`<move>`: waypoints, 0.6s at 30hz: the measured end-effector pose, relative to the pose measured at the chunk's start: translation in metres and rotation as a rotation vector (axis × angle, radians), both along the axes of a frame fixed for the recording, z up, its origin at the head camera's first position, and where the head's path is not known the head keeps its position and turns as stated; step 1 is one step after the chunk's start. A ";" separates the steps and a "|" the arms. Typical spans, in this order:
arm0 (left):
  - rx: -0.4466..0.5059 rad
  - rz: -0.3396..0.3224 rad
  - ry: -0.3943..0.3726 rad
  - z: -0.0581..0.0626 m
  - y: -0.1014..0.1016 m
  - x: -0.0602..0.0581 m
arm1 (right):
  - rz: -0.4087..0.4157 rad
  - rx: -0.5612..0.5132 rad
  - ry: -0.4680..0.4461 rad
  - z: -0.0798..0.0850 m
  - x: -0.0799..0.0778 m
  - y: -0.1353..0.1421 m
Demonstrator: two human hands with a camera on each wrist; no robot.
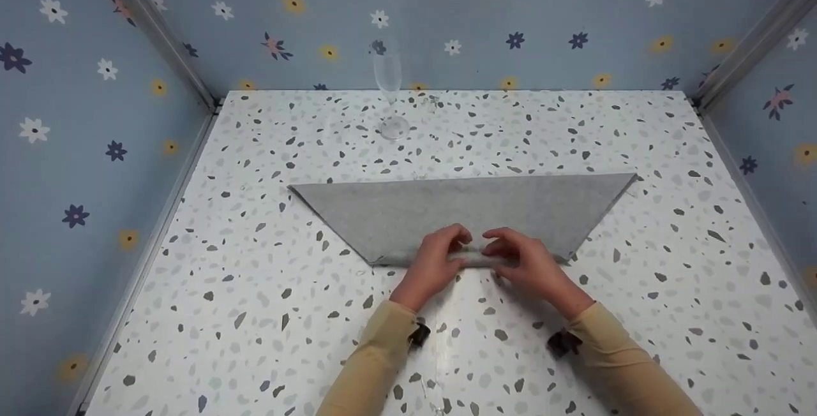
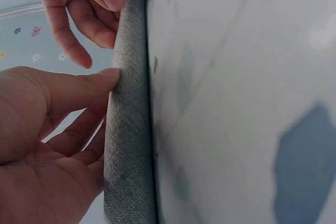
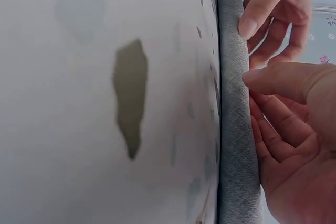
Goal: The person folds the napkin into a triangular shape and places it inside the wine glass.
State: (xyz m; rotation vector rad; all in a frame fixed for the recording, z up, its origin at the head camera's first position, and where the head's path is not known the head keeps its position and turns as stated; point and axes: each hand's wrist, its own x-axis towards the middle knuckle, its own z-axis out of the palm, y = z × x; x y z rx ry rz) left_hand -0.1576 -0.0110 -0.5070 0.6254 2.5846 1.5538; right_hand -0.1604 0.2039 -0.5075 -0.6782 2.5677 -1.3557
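Note:
A grey cloth napkin (image 1: 408, 212) lies on the table as a wide trapezoid, its long side away from me. Its short near edge is rolled into a thin tube, seen close up as the rolled edge (image 2: 128, 129) in the left wrist view. My left hand (image 1: 436, 258) holds this roll just left of its middle, thumb on the near side and curled fingers over the top. A small gap away, my right hand (image 1: 531, 264) holds the same roll in a mirrored way. The fingertips behind the roll are partly hidden in both wrist views.
A clear champagne flute (image 1: 388, 78) stands upright at the back of the speckled white table (image 1: 255, 314), left of centre. Blue flowered walls (image 1: 447, 14) enclose the table at the back and both sides, with metal strips along the corners.

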 end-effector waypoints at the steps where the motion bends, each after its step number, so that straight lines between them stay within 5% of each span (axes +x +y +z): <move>1: 0.016 -0.001 0.003 0.001 0.000 0.001 | -0.001 0.006 -0.003 0.000 -0.001 0.000; 6: 0.073 -0.019 -0.011 0.005 -0.001 0.003 | 0.009 0.033 -0.019 0.001 -0.007 -0.002; 18: 0.013 0.007 -0.028 -0.002 -0.006 0.003 | 0.034 0.060 0.014 0.001 -0.009 -0.005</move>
